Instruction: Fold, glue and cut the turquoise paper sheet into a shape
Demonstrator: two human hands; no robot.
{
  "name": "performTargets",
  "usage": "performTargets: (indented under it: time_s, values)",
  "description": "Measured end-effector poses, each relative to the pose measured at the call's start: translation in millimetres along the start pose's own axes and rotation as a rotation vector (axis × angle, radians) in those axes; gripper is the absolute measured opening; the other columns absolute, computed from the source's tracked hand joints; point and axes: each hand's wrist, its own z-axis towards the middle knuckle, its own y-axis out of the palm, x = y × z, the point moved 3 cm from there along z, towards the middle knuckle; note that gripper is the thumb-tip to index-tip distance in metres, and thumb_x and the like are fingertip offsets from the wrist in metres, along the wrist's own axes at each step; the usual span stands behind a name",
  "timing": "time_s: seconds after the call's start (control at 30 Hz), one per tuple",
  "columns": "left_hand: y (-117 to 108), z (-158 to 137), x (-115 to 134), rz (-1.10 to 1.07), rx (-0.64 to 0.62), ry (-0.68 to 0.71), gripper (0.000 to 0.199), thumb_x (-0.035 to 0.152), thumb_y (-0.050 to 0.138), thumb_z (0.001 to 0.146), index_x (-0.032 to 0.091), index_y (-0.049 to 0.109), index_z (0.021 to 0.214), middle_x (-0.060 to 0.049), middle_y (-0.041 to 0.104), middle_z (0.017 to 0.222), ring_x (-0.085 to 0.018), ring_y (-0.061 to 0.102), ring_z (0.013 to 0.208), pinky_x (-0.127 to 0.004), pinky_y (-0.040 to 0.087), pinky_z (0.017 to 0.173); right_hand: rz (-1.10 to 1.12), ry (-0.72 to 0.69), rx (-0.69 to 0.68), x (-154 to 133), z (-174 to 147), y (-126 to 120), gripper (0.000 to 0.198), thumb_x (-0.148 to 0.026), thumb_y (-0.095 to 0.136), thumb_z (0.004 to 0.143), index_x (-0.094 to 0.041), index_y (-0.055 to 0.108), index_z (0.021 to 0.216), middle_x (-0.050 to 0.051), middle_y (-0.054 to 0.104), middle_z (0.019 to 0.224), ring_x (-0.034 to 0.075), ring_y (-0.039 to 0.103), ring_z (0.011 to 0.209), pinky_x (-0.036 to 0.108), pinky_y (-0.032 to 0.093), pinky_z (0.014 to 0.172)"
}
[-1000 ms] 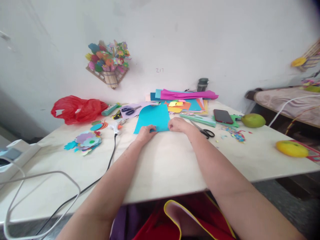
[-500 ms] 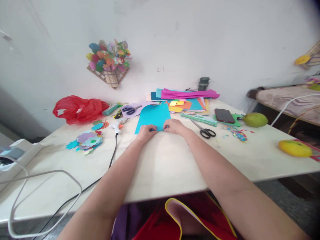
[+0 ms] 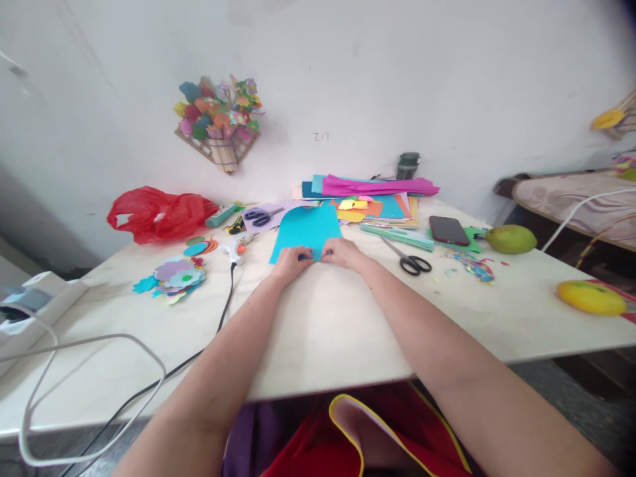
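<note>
A sheet of bright blue paper (image 3: pixel 308 226) lies in the middle of the table, its far left corner curling up. My left hand (image 3: pixel 293 264) pinches the near edge of the sheet, fingers closed on it. Close beside it, my right hand (image 3: pixel 342 254) pinches the same edge a little to the right. A small strip of the edge shows between the two hands; whether it is folded I cannot tell. Black-handled scissors (image 3: pixel 413 264) lie to the right of my right hand. A white glue gun (image 3: pixel 231 252) rests to the left of my left hand.
Paper flowers (image 3: pixel 176 278) are piled at left, near a red plastic bag (image 3: pixel 161 213). Coloured sheets (image 3: pixel 380 187) lie at the back. A phone (image 3: pixel 448 230), a green fruit (image 3: pixel 511 239) and a yellow fruit (image 3: pixel 591 297) stand right. A black cable (image 3: pixel 224 311) crosses the left side.
My right hand has shifted slightly left along the paper's near edge, closer to my left hand. Both hands still pinch the paper, and the view has moved a little.
</note>
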Motion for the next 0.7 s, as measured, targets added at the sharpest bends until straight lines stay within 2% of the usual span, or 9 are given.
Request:
performTargets:
  time_s: [0.2,0.43,0.7]
  values:
    - [-1.8,0.7,-8.7,0.018,-0.003,0.011,0.006,0.025,0.061,0.067,0.02,0.063,0.07,-0.003,0.067,0.097,-0.017,0.058,0.098,-0.028,0.042,0.088,0.039,0.035,-0.015,2.8,-0.1,1.4,0.012,-0.026,0.056,0.073,-0.023,0.067,0.077,-0.002,0.065,0.09,0.013,0.056,0.083,0.019,0.035,0.06]
    - [-2.5,0.5,-4.3,0.074,-0.017,0.03,0.004,0.023,0.059,0.069,0.02,0.062,0.07,-0.004,0.064,0.104,-0.018,0.057,0.1,-0.029,0.041,0.088,-0.025,0.012,-0.028,-0.8,-2.0,0.8,0.014,-0.027,0.053,0.076,-0.022,0.066,0.08,0.0,0.062,0.096,0.013,0.055,0.085,0.019,0.035,0.061]
    - [-1.9,2.0,-8.3,0.147,-0.029,-0.022,0.01,0.028,0.057,0.071,0.022,0.063,0.074,-0.003,0.059,0.115,-0.02,0.055,0.102,-0.031,0.039,0.091,-0.053,-0.001,-0.037,2.3,1.6,5.7,0.014,-0.028,0.052,0.078,-0.02,0.063,0.081,0.002,0.059,0.096,0.013,0.055,0.082,0.019,0.036,0.063]
